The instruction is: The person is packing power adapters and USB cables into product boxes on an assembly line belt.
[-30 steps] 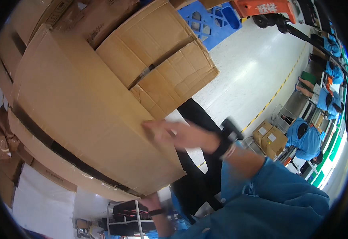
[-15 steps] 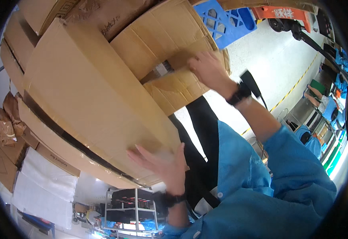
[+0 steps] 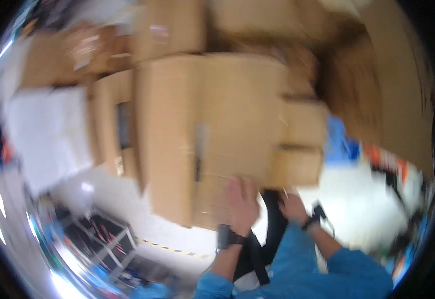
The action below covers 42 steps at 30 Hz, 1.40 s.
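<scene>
A large cardboard box [image 3: 242,109] fills the middle of the head view, with a dark slot showing on its seam. My left hand [image 3: 242,202] lies with outstretched fingers against the lower part of this box. Beside the large box, on its right, is a smaller cardboard box [image 3: 299,167] with a gap between its flaps. Just under that smaller box is my right hand [image 3: 292,207]. Its fingers are smeared by motion, so whether it touches the cardboard cannot be made out. Both wrists carry dark bands.
More cardboard boxes [image 3: 172,30] are stacked behind and to the right. White sheets [image 3: 48,134] stand at the left. A blue plastic pallet [image 3: 339,142] and an orange pallet truck [image 3: 389,162] are on the right. A metal-framed rack [image 3: 103,236] stands at lower left.
The view has swung left, so the large box now stands upright in the middle. My right hand has left the smaller box's opening and dropped below it. My left hand now rests on the large box.
</scene>
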### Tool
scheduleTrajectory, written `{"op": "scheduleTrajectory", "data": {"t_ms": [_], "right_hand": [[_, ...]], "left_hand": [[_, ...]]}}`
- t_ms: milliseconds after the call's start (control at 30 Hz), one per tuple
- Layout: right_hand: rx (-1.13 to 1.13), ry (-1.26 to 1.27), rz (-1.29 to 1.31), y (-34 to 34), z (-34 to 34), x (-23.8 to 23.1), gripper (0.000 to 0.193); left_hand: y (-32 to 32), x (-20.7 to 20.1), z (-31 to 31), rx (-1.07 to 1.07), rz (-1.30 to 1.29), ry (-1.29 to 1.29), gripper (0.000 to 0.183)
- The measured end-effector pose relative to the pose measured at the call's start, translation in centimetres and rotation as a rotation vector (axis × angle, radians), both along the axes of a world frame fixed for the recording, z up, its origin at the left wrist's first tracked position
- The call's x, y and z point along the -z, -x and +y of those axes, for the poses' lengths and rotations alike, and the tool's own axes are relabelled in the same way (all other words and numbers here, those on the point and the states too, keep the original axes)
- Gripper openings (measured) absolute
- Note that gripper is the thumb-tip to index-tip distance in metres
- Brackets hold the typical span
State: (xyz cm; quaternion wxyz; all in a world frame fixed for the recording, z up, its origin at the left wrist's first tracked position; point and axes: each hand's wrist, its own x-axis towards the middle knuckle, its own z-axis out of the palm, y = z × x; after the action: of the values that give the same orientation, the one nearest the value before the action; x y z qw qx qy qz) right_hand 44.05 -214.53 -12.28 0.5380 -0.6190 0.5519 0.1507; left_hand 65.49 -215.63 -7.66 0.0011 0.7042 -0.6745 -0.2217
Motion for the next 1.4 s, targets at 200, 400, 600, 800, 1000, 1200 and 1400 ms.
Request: {"op": "scheduleTrajectory", "data": {"t_ms": [200,400,600,800,1000,1200,1400], "right_hand": [[-0.429,0.216,-0.313,1.6,4.3,-2.3,0.03],[-0.98,-0.036,0.04,0.0,-2.2,-2.7,0.041],[-1.212,-0.139,0.09,-19.4,5.2,-11.8,0.046],[-1.31,-0.162,-0.306,-32.1,19.5,-11.4,0.049],[-1.673,-0.069,-0.027,-40.3,22.3,-11.2,0.049],[-1.657,-0.076,0.267,-47.7,21.7,-9.3,0.049],[-1.707,-0.073,0.317,-58.3,26.5,-3.0,0.049]], "left_hand": [[-3.6,-9.4,4.9,-0.294,0.598,-0.094,0.053],[-8.0,-16.0,27.0,-0.696,0.772,0.181,0.035],[-9.1,-30.0,47.4,-1.276,0.308,0.464,0.027],[-7.5,-48.4,59.8,-1.294,-0.254,1.556,0.028],[-8.2,-53.7,63.1,-0.127,-0.991,2.102,0.048],[-14.8,-48.2,68.8,0.129,-1.414,2.528,0.053],[-30.7,-53.2,73.7,-0.005,-1.248,2.187,0.051]]}}
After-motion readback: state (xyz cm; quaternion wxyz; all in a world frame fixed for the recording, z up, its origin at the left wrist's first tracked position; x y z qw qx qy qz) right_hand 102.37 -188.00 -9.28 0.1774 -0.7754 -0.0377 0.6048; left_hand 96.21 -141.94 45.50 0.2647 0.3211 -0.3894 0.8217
